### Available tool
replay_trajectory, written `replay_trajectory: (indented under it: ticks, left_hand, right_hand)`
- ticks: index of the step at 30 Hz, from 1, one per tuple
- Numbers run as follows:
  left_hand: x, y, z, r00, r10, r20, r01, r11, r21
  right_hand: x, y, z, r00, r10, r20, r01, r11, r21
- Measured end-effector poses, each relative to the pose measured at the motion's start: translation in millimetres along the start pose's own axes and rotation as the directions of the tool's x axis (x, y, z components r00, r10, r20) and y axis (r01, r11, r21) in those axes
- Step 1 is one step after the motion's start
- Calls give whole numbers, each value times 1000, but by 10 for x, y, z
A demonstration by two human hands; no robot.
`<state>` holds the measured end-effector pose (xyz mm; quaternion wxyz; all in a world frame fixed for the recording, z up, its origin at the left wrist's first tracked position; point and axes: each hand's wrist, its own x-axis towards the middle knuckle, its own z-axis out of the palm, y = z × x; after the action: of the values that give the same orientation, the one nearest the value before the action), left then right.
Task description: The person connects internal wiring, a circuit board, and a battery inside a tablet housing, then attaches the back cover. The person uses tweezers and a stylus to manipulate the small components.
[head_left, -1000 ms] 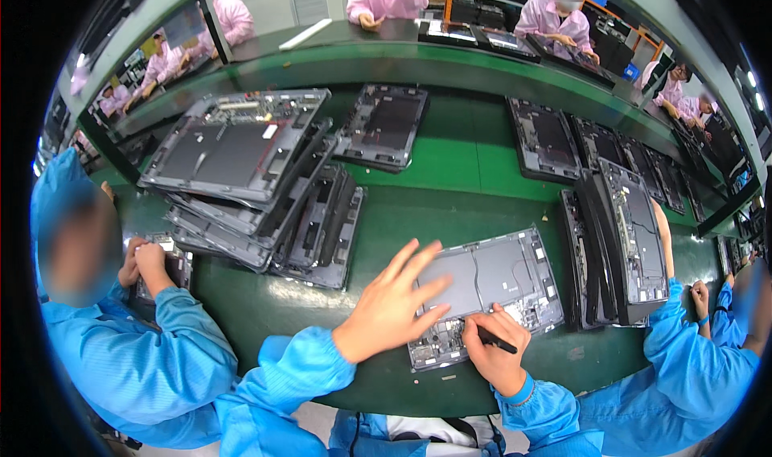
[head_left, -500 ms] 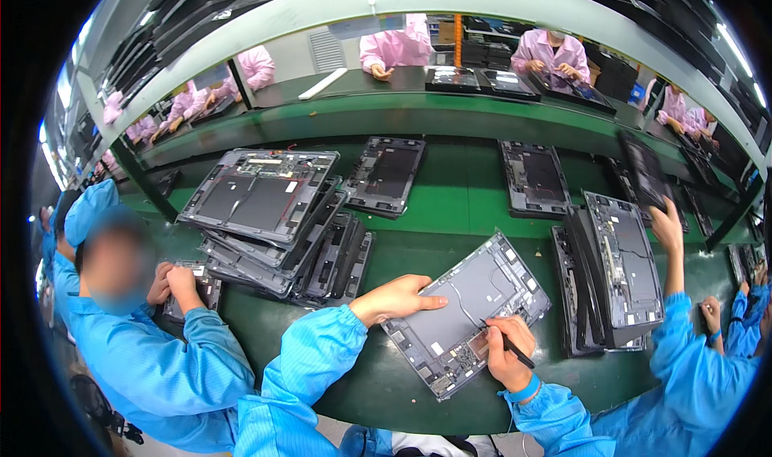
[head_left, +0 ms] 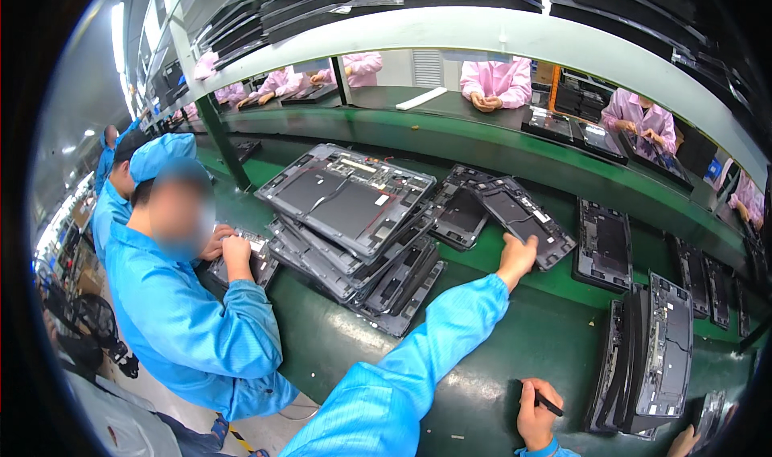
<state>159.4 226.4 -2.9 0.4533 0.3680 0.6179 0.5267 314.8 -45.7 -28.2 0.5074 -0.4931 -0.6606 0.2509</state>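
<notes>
Starting nearest: right hand [head_left: 537, 413], low on the green bench top [head_left: 482, 376], fingers curled shut around a slim black pen-like tool [head_left: 549, 405]; the tool's tip points right, toward the upright stack of dark panels [head_left: 655, 360].

Left hand [head_left: 517, 257], arm in a blue sleeve stretched forward and to the right across the bench. Fingers rest on the near edge of a dark grey back-cover panel [head_left: 515, 216]; whether they pinch the edge or merely lie on it cannot be told from this angle. The panel lies flat, just beyond the fingertips, its long axis running from upper left to lower right, one corner overlapping a neighbouring panel [head_left: 458, 212]. Left hand is the nearer one; right hand is well apart.

Left of this: a tilted heap of grey panels [head_left: 346, 207]. A co-worker in blue [head_left: 185, 320] sits beside it, hands on a small part.

Farther right: single panel [head_left: 607, 244], flat.

Farthest: people in pink behind the raised green counter [head_left: 450, 127].
</notes>
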Motion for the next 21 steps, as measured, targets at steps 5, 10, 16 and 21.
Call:
replay_trajectory:
  ticks: [5, 10, 16, 21]
  left_hand:
    - [-240, 639, -730, 972, 135, 194, -233, 679, 696]
    - [1077, 484, -888, 689, 658, -303, -44, 455, 890]
    - [1733, 111, -1497, 517, 419, -746, 564, 489, 665]
    - [1932, 346, -1134, 840, 37, -542, 479, 420, 771]
  right_hand:
    - [73, -258, -123, 978, 66, 197, -45, 993, -110]
    - [35, -197, -117, 989, 58, 138, -53, 998, -42]
    - [58, -284, -29, 984, 22, 179, -20, 1000, -11]
    - [122, -135, -146, 996, 16, 86, -7, 995, -101]
